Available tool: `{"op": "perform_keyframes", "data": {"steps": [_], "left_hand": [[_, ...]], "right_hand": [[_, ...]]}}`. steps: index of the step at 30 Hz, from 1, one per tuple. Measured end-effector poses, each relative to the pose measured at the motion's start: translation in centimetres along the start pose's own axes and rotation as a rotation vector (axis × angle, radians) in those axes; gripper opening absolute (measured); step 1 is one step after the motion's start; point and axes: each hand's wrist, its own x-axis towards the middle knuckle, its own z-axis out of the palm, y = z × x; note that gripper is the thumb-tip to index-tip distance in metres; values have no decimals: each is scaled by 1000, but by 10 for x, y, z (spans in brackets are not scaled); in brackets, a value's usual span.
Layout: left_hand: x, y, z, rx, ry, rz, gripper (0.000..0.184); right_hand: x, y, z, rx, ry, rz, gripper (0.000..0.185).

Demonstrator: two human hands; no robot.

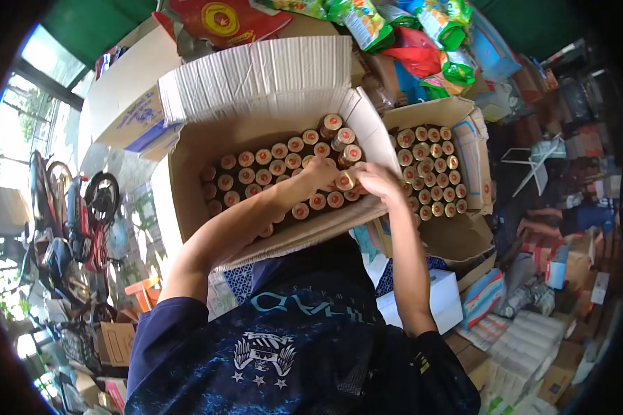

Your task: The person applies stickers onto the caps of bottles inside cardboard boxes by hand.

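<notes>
Three brown cylindrical jars with gold lids and red centres (344,138) stand higher than their neighbours at the far right corner of a large open brown cardboard carton (208,138), seemingly part of an upper layer, while a broad lower layer of matching jars (279,150) lies uncovered toward its left edge. Near its right edge, the right hand (376,181) pinches one gold-lidded jar (345,180); the left hand (318,173) meets it, its grip unclear. How much remains cannot be told.

Head-worn view; close, steeply downward
</notes>
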Motion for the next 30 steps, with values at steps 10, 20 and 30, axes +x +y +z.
{"op": "perform_keyframes", "data": {"steps": [10, 20, 30], "left_hand": [[82, -101, 32, 198, -126, 315, 19], [23, -40, 62, -216, 8, -72, 22], [12, -36, 47, -376, -122, -14, 9]], "right_hand": [[-12, -13, 0, -458, 52, -27, 44], [-16, -7, 17, -570, 106, -45, 29], [-77, -70, -11, -109, 556, -454, 22]]}}
